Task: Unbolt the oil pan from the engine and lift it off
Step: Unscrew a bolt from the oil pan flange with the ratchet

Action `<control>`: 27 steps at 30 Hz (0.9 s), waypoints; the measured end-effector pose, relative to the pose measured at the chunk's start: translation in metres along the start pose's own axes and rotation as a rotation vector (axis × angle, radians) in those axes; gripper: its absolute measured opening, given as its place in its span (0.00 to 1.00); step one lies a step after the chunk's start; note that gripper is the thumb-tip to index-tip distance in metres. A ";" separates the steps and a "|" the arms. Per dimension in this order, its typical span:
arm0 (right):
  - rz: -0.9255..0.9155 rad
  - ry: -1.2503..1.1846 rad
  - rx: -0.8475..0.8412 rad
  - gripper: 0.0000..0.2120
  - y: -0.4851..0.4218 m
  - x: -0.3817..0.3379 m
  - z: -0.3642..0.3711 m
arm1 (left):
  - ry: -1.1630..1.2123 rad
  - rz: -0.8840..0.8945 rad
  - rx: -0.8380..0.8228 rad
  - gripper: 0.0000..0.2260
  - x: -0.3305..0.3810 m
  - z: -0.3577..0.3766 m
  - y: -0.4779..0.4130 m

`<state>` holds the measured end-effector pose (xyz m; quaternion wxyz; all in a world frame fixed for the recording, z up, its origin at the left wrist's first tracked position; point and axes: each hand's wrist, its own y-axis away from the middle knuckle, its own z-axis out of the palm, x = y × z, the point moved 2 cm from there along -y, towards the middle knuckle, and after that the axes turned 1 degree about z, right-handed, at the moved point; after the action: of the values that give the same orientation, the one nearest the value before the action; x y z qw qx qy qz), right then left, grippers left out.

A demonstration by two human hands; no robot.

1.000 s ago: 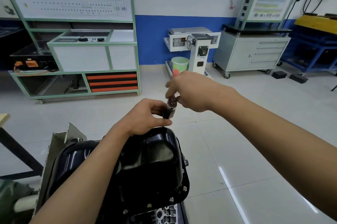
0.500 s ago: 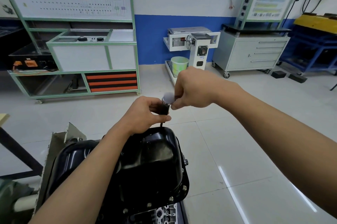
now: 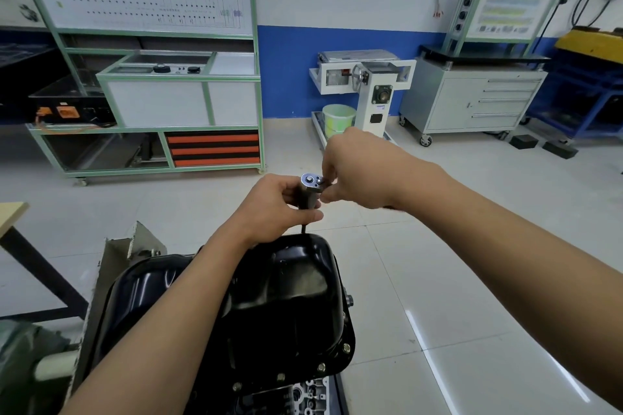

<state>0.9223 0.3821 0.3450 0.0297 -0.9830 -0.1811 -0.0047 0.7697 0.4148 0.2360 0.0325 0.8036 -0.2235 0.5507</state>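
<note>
The glossy black oil pan (image 3: pixel 286 306) sits upside-up on the engine (image 3: pixel 310 394) below me, with several bolts along its right flange. Above its far edge stands a ratchet tool (image 3: pixel 308 192) with a silver round head and a thin extension running down to the pan's far rim. My left hand (image 3: pixel 273 208) grips the tool's dark body from the left. My right hand (image 3: pixel 357 168) pinches the silver head from the right with thumb and fingers. Where the extension's tip meets the flange is hidden behind the pan edge.
A grey bracket plate (image 3: pixel 124 252) stands left of the pan. A table corner (image 3: pixel 13 215) is at the left. Beyond, a green-framed trainer bench (image 3: pixel 161 94), a white stand with a green bucket (image 3: pixel 338 117) and a grey drawer cabinet (image 3: pixel 472 100) line the wall.
My right hand has turned on the tool's head and shifted slightly right, uncovering the silver top. My left hand keeps its grip on the body in the same place.
</note>
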 end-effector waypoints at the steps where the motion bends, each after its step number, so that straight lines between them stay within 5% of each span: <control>1: -0.006 0.043 0.039 0.10 0.000 0.000 -0.001 | 0.020 -0.007 -0.003 0.12 -0.001 0.000 -0.001; 13: -0.226 -0.084 -0.019 0.18 -0.011 0.000 0.004 | 0.038 -0.035 -0.101 0.07 0.001 0.001 0.002; 20: -0.100 0.117 0.084 0.03 -0.003 -0.006 -0.007 | 0.062 -0.068 -0.005 0.07 -0.002 0.000 0.000; 24: -0.020 0.153 0.089 0.21 0.001 -0.006 -0.006 | 0.054 -0.049 0.024 0.08 -0.001 0.000 -0.002; 27: -0.020 -0.017 0.027 0.24 0.003 -0.013 0.000 | 0.051 -0.026 0.006 0.09 0.001 -0.001 -0.002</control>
<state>0.9110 0.3743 0.3441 0.0412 -0.9807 -0.1910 0.0058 0.7700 0.4170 0.2375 0.0430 0.7921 -0.2107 0.5713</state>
